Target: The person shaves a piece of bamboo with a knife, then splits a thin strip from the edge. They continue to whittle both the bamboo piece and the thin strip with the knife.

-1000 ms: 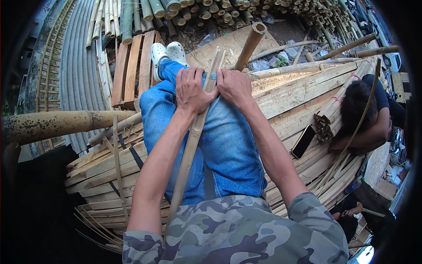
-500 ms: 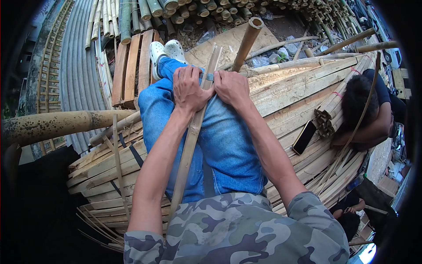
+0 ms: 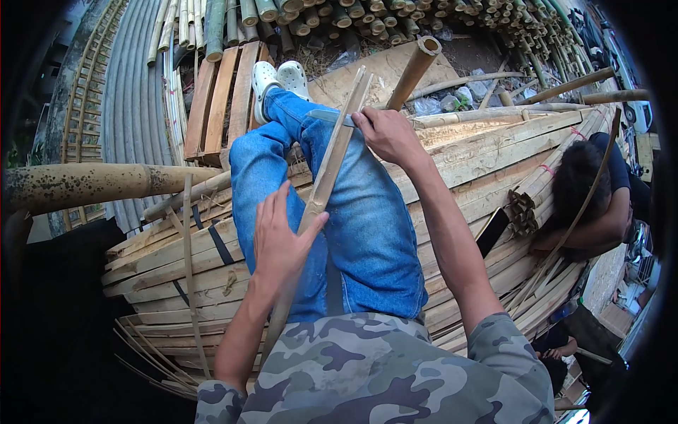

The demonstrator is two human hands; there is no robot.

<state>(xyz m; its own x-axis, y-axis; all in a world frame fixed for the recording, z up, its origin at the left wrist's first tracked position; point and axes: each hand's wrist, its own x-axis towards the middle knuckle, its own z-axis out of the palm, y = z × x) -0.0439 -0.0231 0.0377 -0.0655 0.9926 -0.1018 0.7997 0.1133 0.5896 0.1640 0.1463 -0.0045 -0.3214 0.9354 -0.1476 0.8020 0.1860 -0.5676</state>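
A long bamboo strip (image 3: 326, 177) slants from my waist up over my thighs, its far end showing a lengthwise split or groove. My right hand (image 3: 392, 136) is closed around the handle end of a knife (image 3: 326, 117), whose blade crosses the strip near that far end. The handle is mostly hidden in my fingers. Lower down, my left hand (image 3: 282, 237) is open beside the strip, fingers stretched out, with the thumb lying against it. Blue jeans (image 3: 367, 233) are under the strip.
Stacked bamboo slats (image 3: 480, 166) lie beneath and beside me. An upright bamboo post (image 3: 415, 71) rises ahead, and a thick bamboo pole (image 3: 99, 187) juts in from the left. On the right are a phone (image 3: 492, 232), a slat bundle (image 3: 524, 205) and a bent-over person (image 3: 586, 184).
My left hand has released its grip near the knife and moved down along the strip. My right hand has shifted slightly right with the knife, and more of the blade shows.
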